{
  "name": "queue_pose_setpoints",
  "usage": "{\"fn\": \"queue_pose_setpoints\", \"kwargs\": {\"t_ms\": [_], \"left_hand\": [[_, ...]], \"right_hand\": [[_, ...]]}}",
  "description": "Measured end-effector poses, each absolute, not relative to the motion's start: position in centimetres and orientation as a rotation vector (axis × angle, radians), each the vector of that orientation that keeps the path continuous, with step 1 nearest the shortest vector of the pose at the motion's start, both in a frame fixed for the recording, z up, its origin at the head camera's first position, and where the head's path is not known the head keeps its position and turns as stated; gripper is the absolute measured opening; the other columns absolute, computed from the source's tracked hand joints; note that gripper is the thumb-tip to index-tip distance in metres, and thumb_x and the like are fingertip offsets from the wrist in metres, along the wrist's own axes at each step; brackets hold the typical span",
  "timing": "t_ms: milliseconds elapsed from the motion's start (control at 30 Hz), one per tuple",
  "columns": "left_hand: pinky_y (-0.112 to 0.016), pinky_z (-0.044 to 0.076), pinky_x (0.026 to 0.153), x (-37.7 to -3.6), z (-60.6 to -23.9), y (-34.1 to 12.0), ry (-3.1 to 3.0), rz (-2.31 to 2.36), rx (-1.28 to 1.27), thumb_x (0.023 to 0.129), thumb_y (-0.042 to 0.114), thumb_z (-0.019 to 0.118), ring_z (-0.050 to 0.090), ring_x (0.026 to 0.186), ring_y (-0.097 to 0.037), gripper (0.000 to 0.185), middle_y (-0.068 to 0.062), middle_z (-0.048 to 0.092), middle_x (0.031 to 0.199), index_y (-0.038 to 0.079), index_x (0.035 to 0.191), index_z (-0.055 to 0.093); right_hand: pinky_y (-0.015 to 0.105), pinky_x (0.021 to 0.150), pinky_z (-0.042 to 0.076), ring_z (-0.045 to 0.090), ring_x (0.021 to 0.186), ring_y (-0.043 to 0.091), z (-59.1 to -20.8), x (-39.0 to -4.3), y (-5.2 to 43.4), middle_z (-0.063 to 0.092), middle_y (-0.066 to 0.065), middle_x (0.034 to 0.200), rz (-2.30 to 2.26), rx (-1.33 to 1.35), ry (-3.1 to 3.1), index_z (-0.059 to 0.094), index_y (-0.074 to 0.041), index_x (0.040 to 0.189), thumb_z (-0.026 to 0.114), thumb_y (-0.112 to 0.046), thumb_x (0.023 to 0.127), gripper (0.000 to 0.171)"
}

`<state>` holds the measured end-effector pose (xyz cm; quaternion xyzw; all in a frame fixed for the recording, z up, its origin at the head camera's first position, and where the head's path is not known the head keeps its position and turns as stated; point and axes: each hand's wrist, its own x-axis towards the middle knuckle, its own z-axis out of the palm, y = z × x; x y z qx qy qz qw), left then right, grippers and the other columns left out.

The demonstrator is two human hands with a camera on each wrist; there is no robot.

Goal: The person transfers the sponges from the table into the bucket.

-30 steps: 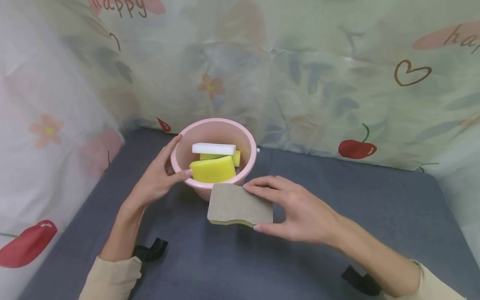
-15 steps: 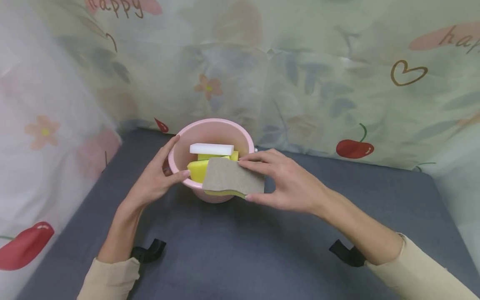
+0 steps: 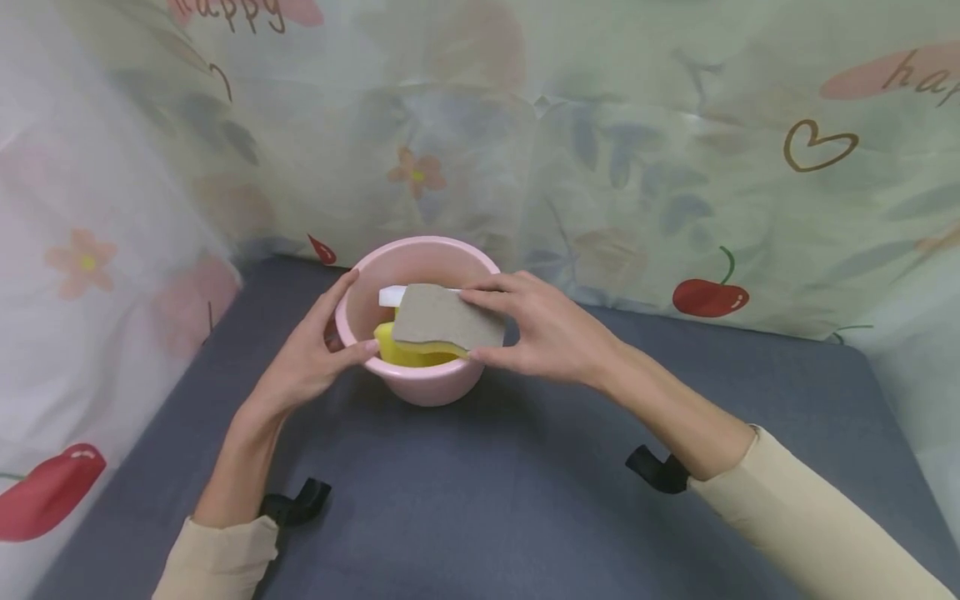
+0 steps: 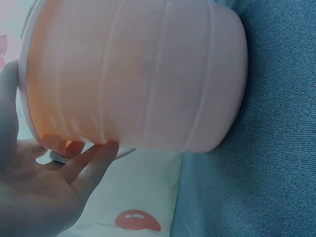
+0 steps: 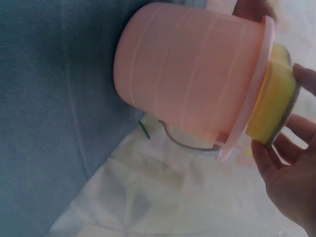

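A pink bucket (image 3: 427,388) stands upright on the dark cloth. My left hand (image 3: 309,358) grips its left side, thumb at the rim; in the left wrist view, its fingers (image 4: 94,165) touch the outer wall below the rim. Between thumb and fingers, my right hand (image 3: 551,329) pinches a yellow sponge with a grey face (image 3: 446,321), grey side up, over the bucket's mouth. In the right wrist view the held sponge (image 5: 276,98) is at the rim. Inside the bucket, a white sponge block (image 3: 390,296) and a yellow sponge (image 3: 385,340) are partly hidden behind it.
Dark grey-blue cloth (image 3: 480,500) covers the table. Patterned curtains (image 3: 600,167) rise behind and at both sides. Black straps (image 3: 300,502) show at both wrists. The bucket's handle (image 5: 190,146) hangs down its far side.
My right hand has carried the grey-faced sponge away from me, from in front of the bucket to over its opening, covering more of the sponges inside. My left hand has kept its hold.
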<state>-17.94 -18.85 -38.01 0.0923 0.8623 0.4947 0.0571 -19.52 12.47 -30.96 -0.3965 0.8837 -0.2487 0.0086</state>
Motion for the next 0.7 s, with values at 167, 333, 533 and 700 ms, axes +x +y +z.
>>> {"fn": "queue_pose_setpoints", "kwargs": {"t_ms": [167,333,533,700], "left_hand": [[-0.046,0.048,0.099,-18.0,-38.3,-19.0,2.615,1.507,0.286,0.087,0.029,0.078,0.042,0.133,-0.031,0.099,-0.007,0.019,0.162,0.032,0.16,0.012],[-0.049,0.046,0.101,-17.9,-38.1,-18.9,2.611,1.516,0.284,0.088,0.027,0.078,0.04,0.134,-0.032,0.099,-0.008,0.018,0.162,0.031,0.16,0.011],[-0.049,0.046,0.101,-18.0,-38.0,-18.8,2.593,1.54,0.281,0.087,0.023,0.078,0.038,0.136,-0.033,0.099,-0.009,0.017,0.162,0.028,0.161,0.012],[-0.048,0.046,0.1,-17.9,-37.9,-18.9,2.579,1.551,0.289,0.088,0.022,0.078,0.038,0.136,-0.032,0.099,-0.009,0.017,0.162,0.029,0.161,0.011]], "right_hand": [[0.042,0.108,0.038,0.045,0.131,0.026,-30.9,-20.8,11.3,0.05,0.006,0.146,-0.74,-1.195,2.754,0.051,-0.009,0.145,0.073,-0.035,0.09,0.065],[0.041,0.108,0.038,0.044,0.132,0.025,-30.8,-22.2,10.3,0.048,0.006,0.148,-0.72,-1.143,2.756,0.05,-0.011,0.146,0.071,-0.036,0.091,0.065],[0.04,0.109,0.037,0.044,0.134,0.024,-31.0,-23.5,9.2,0.047,0.006,0.149,-0.702,-1.104,2.753,0.049,-0.012,0.147,0.07,-0.038,0.091,0.065],[0.041,0.112,0.034,0.045,0.135,0.025,-31.2,-24.4,8.4,0.047,0.007,0.15,-0.65,-1.106,2.756,0.049,-0.011,0.147,0.069,-0.036,0.091,0.064]]}}
